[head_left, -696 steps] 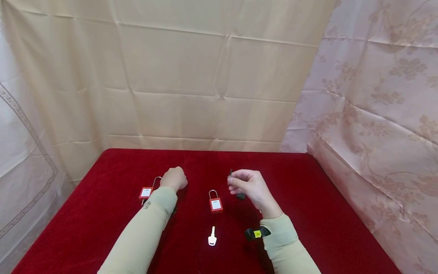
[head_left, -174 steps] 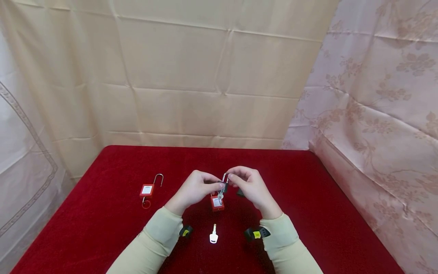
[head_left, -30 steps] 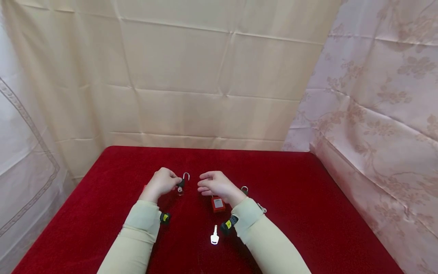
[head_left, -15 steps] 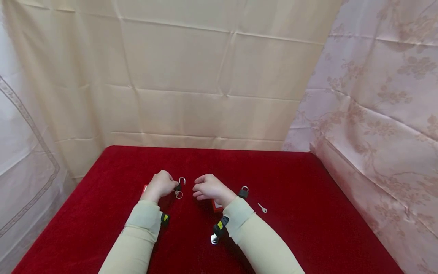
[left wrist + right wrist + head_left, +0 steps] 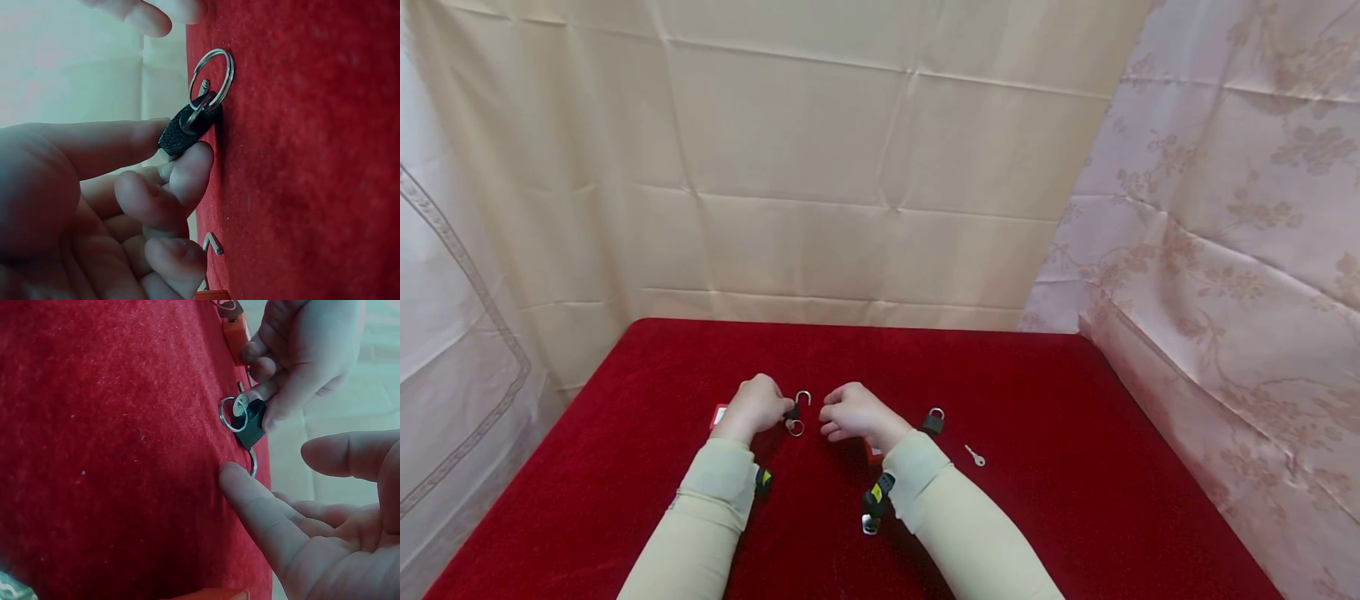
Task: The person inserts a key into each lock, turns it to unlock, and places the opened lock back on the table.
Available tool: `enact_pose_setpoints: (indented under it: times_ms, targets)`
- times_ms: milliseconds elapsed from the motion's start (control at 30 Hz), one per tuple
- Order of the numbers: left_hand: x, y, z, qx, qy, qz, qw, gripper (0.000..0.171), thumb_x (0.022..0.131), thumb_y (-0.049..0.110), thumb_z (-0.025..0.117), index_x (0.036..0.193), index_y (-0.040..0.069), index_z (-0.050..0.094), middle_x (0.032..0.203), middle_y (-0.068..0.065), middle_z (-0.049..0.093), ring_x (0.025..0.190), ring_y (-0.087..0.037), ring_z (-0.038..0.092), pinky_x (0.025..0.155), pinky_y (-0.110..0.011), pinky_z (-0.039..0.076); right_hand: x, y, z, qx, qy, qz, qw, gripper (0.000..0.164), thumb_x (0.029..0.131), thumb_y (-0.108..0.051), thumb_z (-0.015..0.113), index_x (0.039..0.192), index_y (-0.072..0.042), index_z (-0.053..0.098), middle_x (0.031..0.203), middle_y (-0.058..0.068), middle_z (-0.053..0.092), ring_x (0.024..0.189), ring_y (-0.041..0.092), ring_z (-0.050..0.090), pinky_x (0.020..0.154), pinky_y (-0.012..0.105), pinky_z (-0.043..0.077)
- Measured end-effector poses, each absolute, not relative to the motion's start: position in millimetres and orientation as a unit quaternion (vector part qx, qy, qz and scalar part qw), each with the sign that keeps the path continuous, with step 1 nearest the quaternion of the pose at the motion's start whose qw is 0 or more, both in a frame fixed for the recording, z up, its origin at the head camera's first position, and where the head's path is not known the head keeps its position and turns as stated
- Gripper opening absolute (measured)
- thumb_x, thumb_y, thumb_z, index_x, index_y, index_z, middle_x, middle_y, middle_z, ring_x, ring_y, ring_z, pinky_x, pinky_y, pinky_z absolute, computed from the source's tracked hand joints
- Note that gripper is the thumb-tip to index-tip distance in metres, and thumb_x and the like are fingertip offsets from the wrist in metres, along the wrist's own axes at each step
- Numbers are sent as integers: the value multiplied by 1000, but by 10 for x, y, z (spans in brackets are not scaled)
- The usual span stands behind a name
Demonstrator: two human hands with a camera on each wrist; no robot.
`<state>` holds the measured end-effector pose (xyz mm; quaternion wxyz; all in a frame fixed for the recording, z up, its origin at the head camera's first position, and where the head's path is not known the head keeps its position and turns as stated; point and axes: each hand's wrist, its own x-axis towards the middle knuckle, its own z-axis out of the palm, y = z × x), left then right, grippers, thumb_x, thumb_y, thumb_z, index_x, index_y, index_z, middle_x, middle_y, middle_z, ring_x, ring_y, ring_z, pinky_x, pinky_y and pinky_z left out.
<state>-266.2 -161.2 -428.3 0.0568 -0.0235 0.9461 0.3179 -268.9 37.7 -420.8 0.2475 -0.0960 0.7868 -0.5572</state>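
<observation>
A: What is lying toward the left edge of the bench [image 5: 587, 467]?

B: A red padlock [image 5: 718, 414], partly hiding behind the left grip [image 5: 754, 404], whose thumb and finger are pinching a black padlock [image 5: 792, 411] by its body. This one is sitting left of the bench's middle, nearer the far edge, its shackle [image 5: 253, 461] standing open, a key ring [image 5: 796, 428] hanging below.

A: And rightward?

B: The right grip [image 5: 853, 412] is holding nothing, its thumb and fingers spreading beside the shackle. Below its wrist a second red padlock [image 5: 874, 454] and a bright key [image 5: 870, 525] are partly showing; a dark padlock [image 5: 933, 421] and a small key [image 5: 975, 455] are lying toward the right edge.

A: How should one be steadying the lock?

B: Probably by pressing only its sides, leaving ring and shackle swinging freely.
</observation>
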Motion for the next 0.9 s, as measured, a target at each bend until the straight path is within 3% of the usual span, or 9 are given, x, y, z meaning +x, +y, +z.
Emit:
enact_pose_setpoints:
  times_ms: [333,733,900]
  targets:
    - [-2599,-1603,-4237,-38,962,272,5,27,91,15,71,66,5,65,62,-11,57,59,-25,53,57,-38,45,-2711,369,-4246,-94,789,-554,248,34,97,-1,62,128,14,58,107,18,66,93,31,73,77,39,60]
    - [-2581,-1615,-4214,-38,961,274,11,29,92,13,69,64,7,63,59,-8,56,56,-22,51,54,-35,42,-2706,376,-4256,-90,785,-560,250,38,97,-1,64,131,13,56,110,19,65,93,31,73,78,40,60]
    - [-2594,-1629,-4194,-53,953,297,16,36,93,17,69,59,9,60,53,-2,48,51,-18,45,49,-32,38,-2696,430,-4213,-98,776,-571,250,40,98,-2,62,135,11,54,112,18,66,97,32,72,80,40,59]
